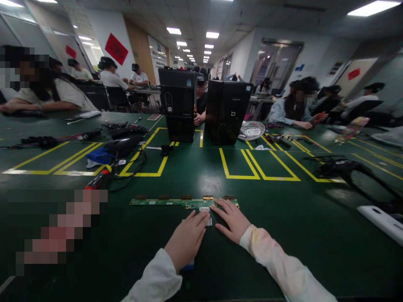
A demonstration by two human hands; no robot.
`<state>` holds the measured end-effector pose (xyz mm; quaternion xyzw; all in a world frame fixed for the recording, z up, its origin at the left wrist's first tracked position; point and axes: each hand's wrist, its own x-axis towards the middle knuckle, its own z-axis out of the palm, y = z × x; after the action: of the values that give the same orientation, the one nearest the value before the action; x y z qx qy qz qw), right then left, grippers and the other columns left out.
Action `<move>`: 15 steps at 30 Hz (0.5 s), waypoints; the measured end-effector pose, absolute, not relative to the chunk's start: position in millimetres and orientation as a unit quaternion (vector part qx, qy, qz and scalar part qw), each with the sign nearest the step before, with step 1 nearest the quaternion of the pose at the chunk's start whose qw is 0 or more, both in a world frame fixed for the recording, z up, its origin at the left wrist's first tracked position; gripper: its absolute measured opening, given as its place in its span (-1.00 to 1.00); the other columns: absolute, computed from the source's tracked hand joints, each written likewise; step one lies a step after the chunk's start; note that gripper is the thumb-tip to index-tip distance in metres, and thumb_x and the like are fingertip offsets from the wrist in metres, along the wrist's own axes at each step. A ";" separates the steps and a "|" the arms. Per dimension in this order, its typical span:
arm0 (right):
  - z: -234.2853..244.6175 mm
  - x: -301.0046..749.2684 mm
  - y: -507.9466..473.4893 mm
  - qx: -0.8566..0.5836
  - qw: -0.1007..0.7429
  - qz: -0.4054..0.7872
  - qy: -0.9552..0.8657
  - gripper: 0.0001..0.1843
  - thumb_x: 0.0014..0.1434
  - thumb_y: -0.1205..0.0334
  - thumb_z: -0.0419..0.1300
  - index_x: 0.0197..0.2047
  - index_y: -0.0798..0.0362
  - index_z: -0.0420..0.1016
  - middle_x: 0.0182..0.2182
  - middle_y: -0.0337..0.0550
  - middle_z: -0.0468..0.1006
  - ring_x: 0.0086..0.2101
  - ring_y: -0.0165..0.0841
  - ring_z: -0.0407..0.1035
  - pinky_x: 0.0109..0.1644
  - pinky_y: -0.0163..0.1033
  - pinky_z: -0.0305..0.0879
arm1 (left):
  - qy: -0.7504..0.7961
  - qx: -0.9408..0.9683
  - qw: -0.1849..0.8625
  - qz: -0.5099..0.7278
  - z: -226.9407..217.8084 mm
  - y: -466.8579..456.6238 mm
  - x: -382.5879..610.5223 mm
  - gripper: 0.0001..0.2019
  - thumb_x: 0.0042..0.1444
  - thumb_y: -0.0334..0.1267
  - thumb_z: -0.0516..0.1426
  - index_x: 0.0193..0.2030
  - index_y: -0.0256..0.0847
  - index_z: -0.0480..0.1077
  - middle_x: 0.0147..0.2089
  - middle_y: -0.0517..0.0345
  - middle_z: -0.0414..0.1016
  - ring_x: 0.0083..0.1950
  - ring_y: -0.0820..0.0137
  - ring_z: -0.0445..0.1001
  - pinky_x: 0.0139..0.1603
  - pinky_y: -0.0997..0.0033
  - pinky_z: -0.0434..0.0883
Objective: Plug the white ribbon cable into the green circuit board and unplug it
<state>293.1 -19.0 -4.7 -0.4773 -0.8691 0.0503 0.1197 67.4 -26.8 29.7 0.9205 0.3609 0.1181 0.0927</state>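
A long thin green circuit board (163, 202) lies flat on the green table (283, 235), straight in front of me. My left hand (186, 238) rests palm down just before the board, fingers stretched toward a small white connector (204, 209) at its near edge. My right hand (231, 219) lies beside it, fingers spread, fingertips touching the board's right part. Neither hand holds anything. A small white piece (209, 221) shows between the two hands.
Two black computer towers (178, 105) (227, 111) stand at the table's middle, beyond yellow tape outlines (242, 165). Cables, a red-handled tool (96, 179) and dark devices lie left; a white fan grille (252, 130) and black stand (343, 167) right. Other people sit around the tables.
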 end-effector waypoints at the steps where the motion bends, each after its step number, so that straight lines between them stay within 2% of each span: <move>1: -5.0 293.1 -19.1 -0.478 0.118 0.050 -0.869 -0.39 0.22 0.01 0.01 0.29 0.03 0.13 0.28 0.00 0.08 0.26 -0.14 -0.10 0.30 0.10 -0.08 | 0.359 0.921 0.091 0.124 30.7 -28.4 65.3 -0.56 0.25 -0.41 -0.10 0.26 -0.19 0.15 0.29 0.05 0.24 0.28 0.31 0.21 0.27 0.15 0.19; 6: -2.8 292.2 -20.2 -0.485 0.119 0.045 -0.865 -0.40 0.23 0.02 0.00 0.30 0.04 0.12 0.28 0.05 0.07 0.28 -0.13 -0.17 0.30 0.12 -0.12 | 0.418 0.892 0.055 0.166 29.1 -42.6 38.8 -0.53 0.28 -0.37 -0.13 0.32 -0.11 0.05 0.34 0.06 0.14 0.34 0.27 0.09 0.27 0.05 0.17; 12: 10.8 283.7 -21.0 -0.444 0.095 0.082 -0.887 -0.39 0.22 -0.06 0.02 0.30 -0.09 0.11 0.32 0.02 -0.07 0.30 -0.06 -0.30 0.29 0.18 -0.18 | 0.535 0.828 0.028 0.167 0.5 -58.8 -11.6 -0.56 0.29 -0.22 -0.15 0.27 -0.14 0.17 0.25 0.01 0.29 0.21 0.20 0.31 0.14 0.06 0.34; 15: 16.1 276.8 -20.5 -0.429 0.071 0.115 -0.893 -0.36 0.19 -0.10 0.05 0.30 -0.16 0.10 0.35 -0.02 -0.20 0.30 -0.01 -0.39 0.28 0.21 -0.24 | 0.547 0.817 0.009 0.180 -11.5 -58.8 -29.9 -0.56 0.29 -0.17 -0.16 0.25 -0.19 0.21 0.22 -0.04 0.32 0.18 0.19 0.35 0.17 0.02 0.31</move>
<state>276.8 -20.5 16.1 -0.4289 -0.8932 0.1153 0.0708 -29.9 -58.8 -11.5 0.8172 0.5474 0.1801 0.0091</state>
